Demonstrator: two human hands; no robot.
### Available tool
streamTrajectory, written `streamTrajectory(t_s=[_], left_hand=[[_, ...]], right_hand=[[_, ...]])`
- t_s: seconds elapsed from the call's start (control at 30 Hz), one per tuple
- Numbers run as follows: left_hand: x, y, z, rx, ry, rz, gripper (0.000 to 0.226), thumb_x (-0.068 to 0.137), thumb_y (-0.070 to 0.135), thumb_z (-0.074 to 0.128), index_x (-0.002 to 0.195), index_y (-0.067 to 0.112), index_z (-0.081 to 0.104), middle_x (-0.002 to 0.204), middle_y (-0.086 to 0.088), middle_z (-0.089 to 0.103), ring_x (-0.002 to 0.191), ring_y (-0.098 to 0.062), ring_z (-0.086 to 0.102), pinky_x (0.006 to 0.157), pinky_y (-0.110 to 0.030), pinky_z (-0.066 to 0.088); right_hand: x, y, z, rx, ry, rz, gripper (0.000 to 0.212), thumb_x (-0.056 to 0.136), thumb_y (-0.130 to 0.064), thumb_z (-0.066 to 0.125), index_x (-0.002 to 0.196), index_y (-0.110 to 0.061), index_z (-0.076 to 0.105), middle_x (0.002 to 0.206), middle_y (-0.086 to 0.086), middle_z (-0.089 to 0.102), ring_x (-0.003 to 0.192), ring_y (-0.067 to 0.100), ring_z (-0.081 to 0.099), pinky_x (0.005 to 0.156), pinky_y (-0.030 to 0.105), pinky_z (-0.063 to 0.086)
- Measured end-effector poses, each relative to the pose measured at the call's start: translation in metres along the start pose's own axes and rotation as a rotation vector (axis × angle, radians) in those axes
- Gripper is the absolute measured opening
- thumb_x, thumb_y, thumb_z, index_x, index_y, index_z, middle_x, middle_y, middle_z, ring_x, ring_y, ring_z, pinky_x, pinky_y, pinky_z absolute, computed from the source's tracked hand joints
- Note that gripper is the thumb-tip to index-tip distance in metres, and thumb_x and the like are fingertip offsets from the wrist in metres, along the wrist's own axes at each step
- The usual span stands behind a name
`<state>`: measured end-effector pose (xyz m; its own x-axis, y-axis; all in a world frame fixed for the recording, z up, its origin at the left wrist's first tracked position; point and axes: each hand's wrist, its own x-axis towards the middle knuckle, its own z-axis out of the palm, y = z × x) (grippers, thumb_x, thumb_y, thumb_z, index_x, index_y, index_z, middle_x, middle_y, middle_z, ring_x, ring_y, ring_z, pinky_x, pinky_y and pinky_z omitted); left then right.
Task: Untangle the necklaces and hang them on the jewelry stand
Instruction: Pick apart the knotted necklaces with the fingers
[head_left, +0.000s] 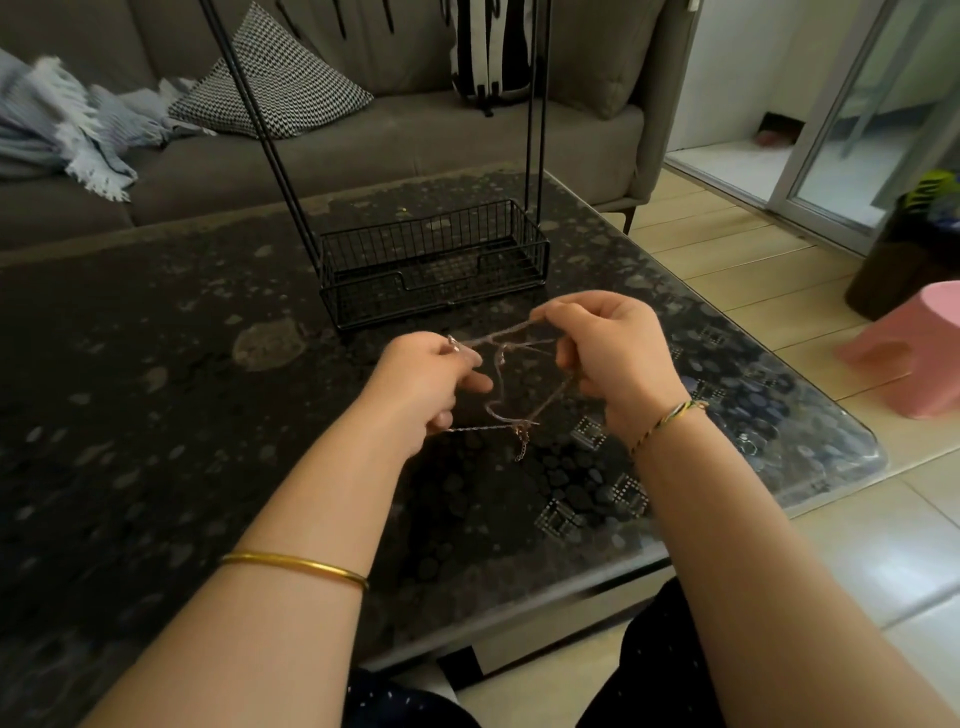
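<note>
The tangled necklaces (506, 382) are pinched and stretched between the left hand (427, 387) and right hand (613, 358) above the table's (156, 364) near right corner, before the jewelry stand (434, 262).

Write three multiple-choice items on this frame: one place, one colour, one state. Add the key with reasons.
1. Where does the black wire jewelry stand sit?
A. on the dark pebble-patterned glass table, beyond the hands
B. on the grey sofa
C. on the tiled floor

2. What colour is the plain metal bangle on the left forearm?
A. silver
B. gold
C. red

3. Where are the tangled thin chain necklaces?
A. hanging on the stand
B. lying in the stand's basket
C. stretched between the left hand and right hand

Key:
1 A, its basket base rests on the tabletop.
2 B, it gleams yellow gold.
3 C, both hands pinch the chains above the table.
</note>
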<state>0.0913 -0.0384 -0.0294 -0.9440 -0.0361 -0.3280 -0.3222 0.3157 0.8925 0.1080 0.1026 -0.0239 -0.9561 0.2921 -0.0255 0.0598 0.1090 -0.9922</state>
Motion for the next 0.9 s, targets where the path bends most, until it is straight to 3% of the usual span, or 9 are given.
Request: streamTrajectory(t_s=[0.23,0.3,0.37,0.4,0.47,0.53,0.67,0.8,0.9], left_hand=[[-0.002,0.007,-0.004,-0.277,0.078,0.050,0.011,0.098,0.013,0.052,0.104,0.013,0.061,0.087,-0.004,0.069,0.045,-0.004,0.036,0.037,-0.014,0.031],[-0.004,0.009,-0.004,-0.307,0.073,0.069,0.012,0.098,0.011,0.051,0.101,0.014,0.062,0.086,-0.004,0.070,0.045,-0.004,0.042,0.037,-0.015,0.033],[-0.005,0.011,-0.005,-0.318,0.072,0.082,0.012,0.098,0.011,0.051,0.097,0.015,0.063,0.085,-0.003,0.071,0.049,-0.005,0.053,0.038,-0.014,0.034],[-0.006,0.013,-0.005,-0.326,0.068,0.085,0.013,0.098,0.010,0.051,0.096,0.016,0.063,0.084,-0.003,0.072,0.051,-0.005,0.057,0.038,-0.014,0.034],[-0.008,0.015,-0.006,-0.333,0.063,0.085,0.012,0.097,0.011,0.052,0.097,0.015,0.064,0.082,-0.003,0.072,0.054,-0.006,0.061,0.038,-0.014,0.035],[-0.010,0.016,-0.007,-0.343,0.060,0.074,0.014,0.097,0.010,0.052,0.097,0.014,0.065,0.081,-0.003,0.072,0.055,-0.007,0.061,0.038,-0.015,0.034],[-0.011,0.017,-0.008,-0.355,0.032,0.069,0.015,0.098,0.013,0.049,0.099,0.014,0.064,0.086,-0.006,0.073,0.054,-0.008,0.061,0.037,-0.015,0.033],[-0.013,0.017,-0.008,-0.317,0.007,0.094,0.014,0.098,0.016,0.050,0.101,0.016,0.063,0.080,-0.003,0.070,0.056,-0.008,0.061,0.038,-0.015,0.034],[-0.013,0.017,-0.008,-0.296,0.007,0.106,0.012,0.097,0.018,0.053,0.103,0.017,0.064,0.078,-0.002,0.068,0.057,-0.007,0.059,0.039,-0.015,0.033]], right_hand=[[0.003,0.005,0.000,-0.096,-0.032,0.181,0.009,0.086,-0.011,0.060,0.084,-0.007,0.067,0.056,0.005,0.048,0.036,0.009,0.038,0.034,0.018,0.032],[0.005,0.006,0.002,-0.158,-0.049,0.192,0.011,0.087,-0.010,0.057,0.083,-0.006,0.066,0.064,0.008,0.054,0.048,0.015,0.048,0.042,0.024,0.046],[0.007,0.008,0.003,-0.305,-0.049,0.132,0.014,0.086,-0.012,0.056,0.082,-0.005,0.068,0.067,0.007,0.059,0.063,0.020,0.056,0.064,0.036,0.055],[0.007,0.008,0.002,-0.383,-0.047,0.092,0.015,0.086,-0.014,0.057,0.084,-0.005,0.069,0.068,0.005,0.060,0.067,0.020,0.057,0.071,0.038,0.054],[0.006,0.007,0.002,-0.458,-0.050,0.044,0.016,0.088,-0.016,0.057,0.088,-0.007,0.070,0.068,0.001,0.058,0.066,0.013,0.053,0.067,0.031,0.047],[0.004,0.005,0.003,-0.340,-0.049,0.063,0.014,0.088,-0.015,0.057,0.087,-0.007,0.068,0.070,0.002,0.059,0.066,0.014,0.053,0.063,0.027,0.045],[0.001,-0.004,0.006,0.158,-0.106,0.202,0.014,0.089,-0.009,0.050,0.080,-0.009,0.060,0.080,0.008,0.065,0.076,0.020,0.061,0.080,0.035,0.049],[-0.002,-0.006,0.008,0.297,-0.219,0.206,0.007,0.090,-0.005,0.051,0.087,-0.007,0.056,0.068,0.006,0.059,0.055,0.015,0.053,0.064,0.032,0.052],[-0.002,-0.002,0.009,0.021,-0.190,0.064,0.005,0.086,-0.009,0.060,0.084,-0.011,0.064,0.069,-0.001,0.058,0.054,0.007,0.049,0.052,0.021,0.044]])
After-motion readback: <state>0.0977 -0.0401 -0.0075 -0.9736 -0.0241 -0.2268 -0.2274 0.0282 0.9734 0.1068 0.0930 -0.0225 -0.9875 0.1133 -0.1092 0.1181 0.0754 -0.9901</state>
